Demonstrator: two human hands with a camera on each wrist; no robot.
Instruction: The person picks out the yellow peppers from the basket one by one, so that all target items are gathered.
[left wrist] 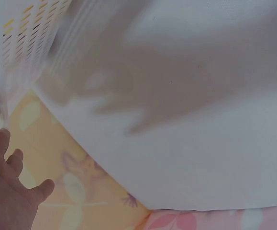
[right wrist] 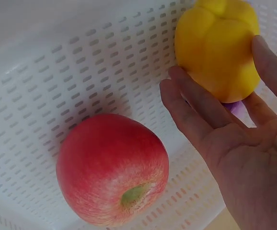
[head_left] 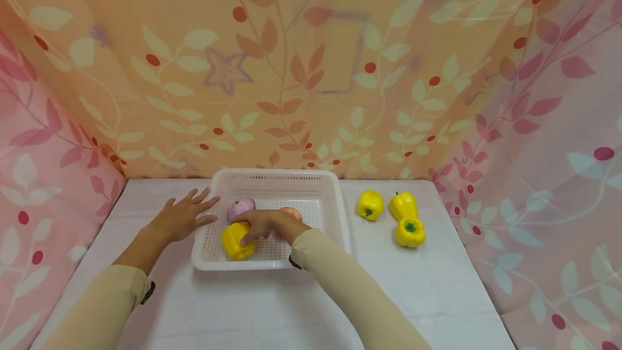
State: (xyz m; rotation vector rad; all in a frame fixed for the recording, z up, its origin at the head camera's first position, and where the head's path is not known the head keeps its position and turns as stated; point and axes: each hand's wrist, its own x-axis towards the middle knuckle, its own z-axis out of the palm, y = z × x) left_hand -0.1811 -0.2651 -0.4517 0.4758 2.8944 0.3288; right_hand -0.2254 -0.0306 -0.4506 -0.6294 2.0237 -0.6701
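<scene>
A yellow bell pepper [head_left: 236, 246] lies in the near left part of a white plastic basket [head_left: 277, 173]. My right hand [head_left: 262, 224] reaches into the basket and holds this pepper, its thumb on one side and fingers on the other in the right wrist view. Just behind the pepper sits a purple onion [head_left: 240, 207]. A red apple [right wrist: 112, 170] rests on the basket floor beside my right hand, partly hidden by the forearm in the head view. My left hand [head_left: 187, 215], fingers spread, is at the basket's left rim and holds nothing.
On the white tablecloth [head_left: 243, 307], right of the basket, lie three more yellow bell peppers: one nearer the basket [head_left: 371, 204], one farther back [head_left: 404, 206] and one in front [head_left: 410, 233]. Floral curtains [head_left: 311, 69] enclose the table at the back and sides.
</scene>
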